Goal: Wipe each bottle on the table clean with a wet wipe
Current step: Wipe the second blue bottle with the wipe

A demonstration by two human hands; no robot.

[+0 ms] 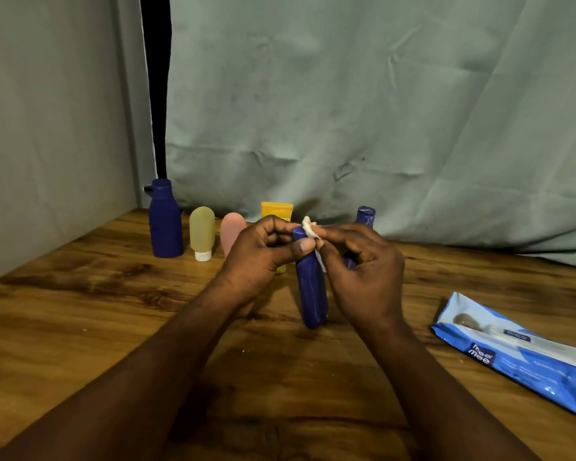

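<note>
So the containers first: a blue plastic pack of wet wipes point(519, 354) lies flat near the right edge of the brown wooden table point(80, 311), and I can't tell what's left inside. Along the far side stand a big dark blue bottle with a side handle point(165, 224), an olive-green squeeze tube on a white cap point(202, 232), a pink tube point(231, 231), a yellow tube point(276, 209) and another dark blue bottle point(365, 215), all opaque. Both forearms reach in from the near side and meet mid-table. The left hand point(263, 257) is curled round the top of a slim dark blue plastic bottle point(310, 287), held roughly upright just above the table. The right hand point(356, 271) pinches a scrunched white wet wipe point(310, 227) against that bottle's top.
</note>
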